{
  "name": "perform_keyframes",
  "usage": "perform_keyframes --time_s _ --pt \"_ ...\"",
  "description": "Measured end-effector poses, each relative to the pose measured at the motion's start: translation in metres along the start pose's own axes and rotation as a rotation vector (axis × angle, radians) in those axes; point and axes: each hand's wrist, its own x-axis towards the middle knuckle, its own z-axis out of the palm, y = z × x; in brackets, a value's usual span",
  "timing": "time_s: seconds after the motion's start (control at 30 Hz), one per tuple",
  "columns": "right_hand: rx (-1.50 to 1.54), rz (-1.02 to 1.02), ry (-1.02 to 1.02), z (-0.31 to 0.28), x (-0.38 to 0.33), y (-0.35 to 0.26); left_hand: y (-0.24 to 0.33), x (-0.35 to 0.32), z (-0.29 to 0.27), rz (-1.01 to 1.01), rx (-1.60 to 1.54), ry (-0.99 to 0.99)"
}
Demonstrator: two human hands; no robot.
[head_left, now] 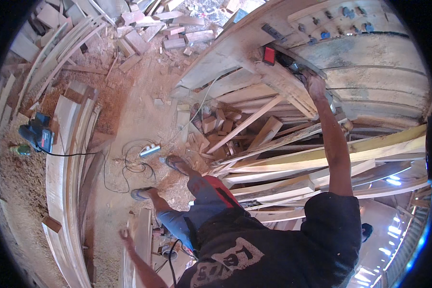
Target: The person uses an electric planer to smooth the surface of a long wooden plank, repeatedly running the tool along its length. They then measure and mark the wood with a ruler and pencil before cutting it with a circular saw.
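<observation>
My right hand (315, 84) reaches out at arm's length and grips the rear of a black power tool with a red front part (270, 55). The tool rests on a long pale wooden plank (235, 48) lying on a workbench. My left hand (125, 234) hangs low at my side with its fingers apart, holding nothing, just above a board standing beside my legs. My feet (177, 164) stand on the sawdust-covered floor.
Long planks (321, 158) are stacked under the bench. Curved boards (67, 158) lie at the left, with a blue power tool (41, 135) on them and a green bottle (20, 150) beside it. A power strip (150, 150) with cables lies on the floor. Offcuts (149, 29) are piled at the far side.
</observation>
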Motion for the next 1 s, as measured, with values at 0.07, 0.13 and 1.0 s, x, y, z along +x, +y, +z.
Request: perform_keyframes --time_s 0.07,0.13,1.0 --pt "0.134 -0.038 0.076 -0.02 0.003 -0.015 0.02 -0.039 0.061 -0.066 -0.236 -0.146" --pt "0.181 -0.022 0.161 -0.044 -0.004 -0.018 0.037 -0.068 0.103 -0.087 -0.444 -0.247" --pt "0.113 -0.575 0.428 -0.236 -0.104 -0.126 0.102 -0.066 -0.117 0.226 -1.09 -0.019"
